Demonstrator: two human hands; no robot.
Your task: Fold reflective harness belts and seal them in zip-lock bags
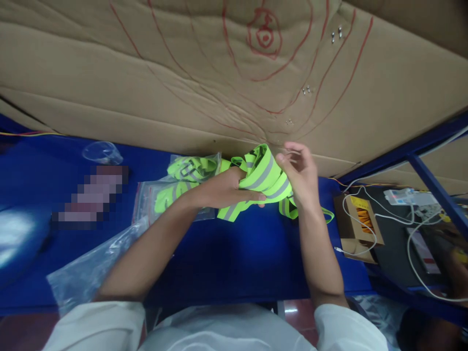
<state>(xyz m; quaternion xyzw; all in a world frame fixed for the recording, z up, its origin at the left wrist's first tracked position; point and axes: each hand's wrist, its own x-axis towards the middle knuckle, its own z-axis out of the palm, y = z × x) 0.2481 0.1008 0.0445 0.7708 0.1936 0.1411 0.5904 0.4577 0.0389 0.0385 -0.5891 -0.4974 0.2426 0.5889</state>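
My left hand point(239, 187) grips a bundle of neon yellow-green reflective strap point(268, 175) with grey stripes, folded in loops, above the blue table. Fingers lie under and around the bundle, partly hidden by it. Just to its right is my right hand point(302, 170), thumb and fingers apart and curved, with nothing visible between them. Whether its palm edge touches the bundle I cannot tell. Loose strap ends hang below, and one loop point(288, 208) lies by my right wrist. Left of the bundle, more reflective straps point(192, 168) lie in clear plastic bags point(146, 195).
An empty-looking clear bag point(98, 261) lies under my left forearm on the blue table point(248, 253). A cardboard box point(356, 222), white cables and a power strip point(409, 197) stand at right. Cardboard point(183, 63) walls the back. Part of another person shows at the right edge.
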